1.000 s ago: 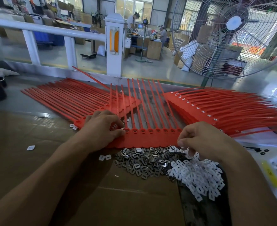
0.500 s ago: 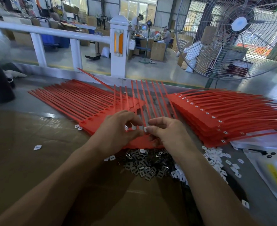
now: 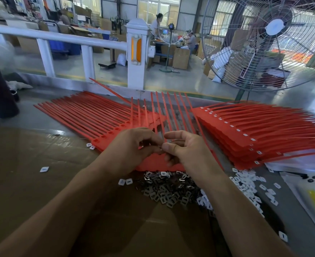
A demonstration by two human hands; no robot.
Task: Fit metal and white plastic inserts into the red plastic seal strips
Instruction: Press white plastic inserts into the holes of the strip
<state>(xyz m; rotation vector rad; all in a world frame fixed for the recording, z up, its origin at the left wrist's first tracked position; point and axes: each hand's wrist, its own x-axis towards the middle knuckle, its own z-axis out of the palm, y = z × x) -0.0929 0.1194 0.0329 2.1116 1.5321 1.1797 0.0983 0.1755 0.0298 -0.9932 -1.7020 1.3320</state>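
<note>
Both hands, left (image 3: pixel 134 149) and right (image 3: pixel 188 151), pinch fingertips together above the flexible red plastic seal strip (image 3: pixel 158 162); contents unseen; insert likely tiny, light.

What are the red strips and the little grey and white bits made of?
Red strips: probably plastic, smooth, evenly coloured, thin and bendy-looking. Grey bits: likely metal, glinting dull silver. White bits: probably plastic, matte, no shine.
</note>
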